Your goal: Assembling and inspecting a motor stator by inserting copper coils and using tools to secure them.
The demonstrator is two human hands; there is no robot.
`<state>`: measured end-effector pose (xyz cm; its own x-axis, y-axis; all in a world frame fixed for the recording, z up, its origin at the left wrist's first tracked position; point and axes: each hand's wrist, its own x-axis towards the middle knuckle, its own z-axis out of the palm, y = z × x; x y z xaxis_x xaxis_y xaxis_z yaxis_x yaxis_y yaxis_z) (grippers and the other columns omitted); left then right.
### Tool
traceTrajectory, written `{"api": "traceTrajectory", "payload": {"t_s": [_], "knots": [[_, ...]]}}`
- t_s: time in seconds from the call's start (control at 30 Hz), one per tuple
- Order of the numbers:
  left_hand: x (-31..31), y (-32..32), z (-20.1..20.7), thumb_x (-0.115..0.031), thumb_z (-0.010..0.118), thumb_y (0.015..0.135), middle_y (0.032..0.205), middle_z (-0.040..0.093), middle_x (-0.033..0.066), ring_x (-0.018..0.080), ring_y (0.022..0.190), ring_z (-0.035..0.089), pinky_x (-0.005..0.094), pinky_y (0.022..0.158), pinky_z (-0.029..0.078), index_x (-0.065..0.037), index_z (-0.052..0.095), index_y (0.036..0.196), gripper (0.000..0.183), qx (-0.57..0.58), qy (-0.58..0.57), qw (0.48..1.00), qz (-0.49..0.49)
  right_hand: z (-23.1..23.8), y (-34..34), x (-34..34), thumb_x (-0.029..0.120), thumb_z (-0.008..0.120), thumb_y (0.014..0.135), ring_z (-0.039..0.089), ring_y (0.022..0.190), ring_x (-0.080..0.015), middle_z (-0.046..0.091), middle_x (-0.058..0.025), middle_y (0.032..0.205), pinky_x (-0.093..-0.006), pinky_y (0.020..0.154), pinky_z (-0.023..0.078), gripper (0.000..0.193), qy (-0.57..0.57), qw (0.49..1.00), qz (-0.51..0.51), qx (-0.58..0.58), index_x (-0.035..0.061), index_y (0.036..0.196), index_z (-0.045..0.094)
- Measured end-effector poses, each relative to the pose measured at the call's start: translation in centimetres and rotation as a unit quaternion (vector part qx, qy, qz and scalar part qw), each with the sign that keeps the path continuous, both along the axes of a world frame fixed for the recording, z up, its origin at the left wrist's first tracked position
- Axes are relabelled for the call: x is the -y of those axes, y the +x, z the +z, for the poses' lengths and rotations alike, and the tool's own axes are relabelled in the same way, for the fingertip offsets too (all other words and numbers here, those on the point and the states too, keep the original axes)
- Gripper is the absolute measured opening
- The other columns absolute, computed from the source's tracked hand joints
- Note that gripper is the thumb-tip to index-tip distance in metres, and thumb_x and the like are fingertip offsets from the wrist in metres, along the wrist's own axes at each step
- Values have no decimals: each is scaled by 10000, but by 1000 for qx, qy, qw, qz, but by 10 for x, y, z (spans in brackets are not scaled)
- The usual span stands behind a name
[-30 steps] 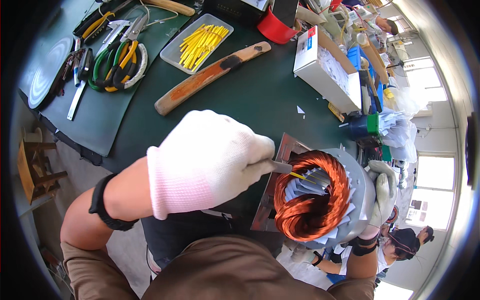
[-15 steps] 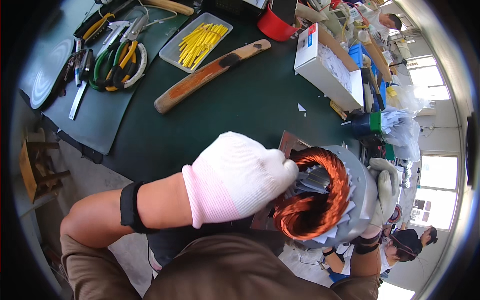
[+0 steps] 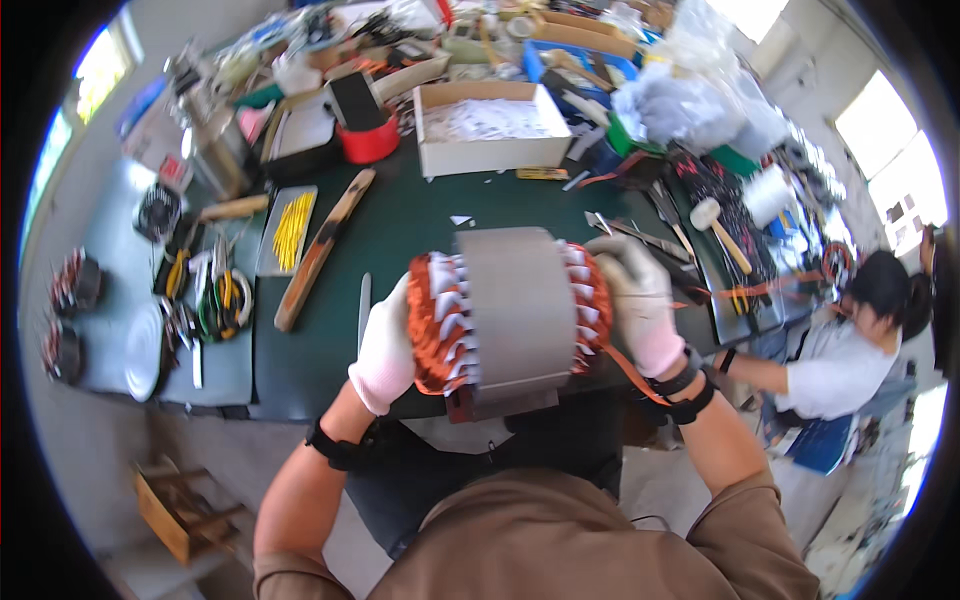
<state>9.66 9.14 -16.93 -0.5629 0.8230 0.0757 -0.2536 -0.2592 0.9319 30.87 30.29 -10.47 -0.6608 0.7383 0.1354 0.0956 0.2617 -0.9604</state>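
A motor stator [image 3: 520, 305] lies on its side at the table's front edge, its smooth grey metal shell facing up. Copper windings [image 3: 428, 345] bulge from both ends, with white insulating paper tabs between coils and shell. My left hand [image 3: 385, 345], in a white glove with a pink cuff, grips the left winding end. At the opposite end, my right hand [image 3: 640, 305], gloved alike, holds the stator by the right winding. Fingers of both hands are partly hidden behind the coils. An orange strip of leads trails from the right end past my right wrist. Under the stator shows part of a brown support [image 3: 460, 407].
To the left lie a wooden stick [image 3: 325, 250], a tray of yellow sticks [image 3: 262, 262] and pliers [image 3: 228, 303]. Ahead stands a white box of paper pieces [image 3: 490, 160]. A mallet [image 3: 730, 235] and hand tools lie right. A co-worker [image 3: 845, 350] sits beyond the table's right end.
The stator has turned from its open end facing me to lying sideways. My left hand moved from the near coil opening to the left end. The view has swung to the right and widened.
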Motion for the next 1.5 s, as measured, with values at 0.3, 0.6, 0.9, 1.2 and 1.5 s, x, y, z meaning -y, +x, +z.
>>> {"api": "traceTrajectory", "payload": {"t_s": [0.3, 0.6, 0.9, 1.2, 1.5], "knots": [[-3, 0, -4, -123, 616, 968, 1327, 580, 103, 227, 1217, 595, 313, 1043, 488, -12, 419, 1469, 550, -645, -18, 752, 136, -102, -21, 16, 244, 595, 1039, 689, 945, -455, 697, -298, 964, -441, 815, 545, 314, -82, 987, 87, -104, -50, 1152, 603], [36, -3, -25, -44, 708, 799, 1340, 582, 167, 406, 1256, 529, 523, 1055, 442, -54, 637, 1287, 493, -579, -105, 807, 50, -48, 8, 35, 327, 618, 1016, 656, 930, -489, 679, -304, 915, -477, 805, 527, 387, 8, 990, 73, 117, -58, 978, 641], [46, 8, -20, -54, 641, 893, 1350, 572, 174, 368, 1278, 527, 497, 1064, 445, -48, 628, 1293, 400, -573, -176, 798, 58, -126, -11, 30, 316, 638, 1005, 656, 912, -494, 678, -305, 902, -486, 798, 529, 363, -130, 984, 68, -102, -46, 988, 618], [63, -45, -86, -156, 563, 1002, 1380, 574, 161, 311, 1306, 549, 441, 1108, 449, -42, 587, 1349, 366, -842, -184, 507, 14, -91, -13, 32, 315, 578, 1030, 669, 816, -483, 662, -279, 815, -510, 719, 533, 326, 89, 993, 79, -20, 1, 1085, 514], [38, -52, -73, -176, 645, 936, 1336, 581, 131, 294, 1287, 553, 416, 1108, 454, -73, 585, 1328, 410, -757, -69, 645, 74, -48, -12, 11, 338, 574, 1031, 695, 755, -439, 682, -250, 813, -487, 681, 559, 401, 257, 959, 78, 87, -3, 1225, 484]]}}
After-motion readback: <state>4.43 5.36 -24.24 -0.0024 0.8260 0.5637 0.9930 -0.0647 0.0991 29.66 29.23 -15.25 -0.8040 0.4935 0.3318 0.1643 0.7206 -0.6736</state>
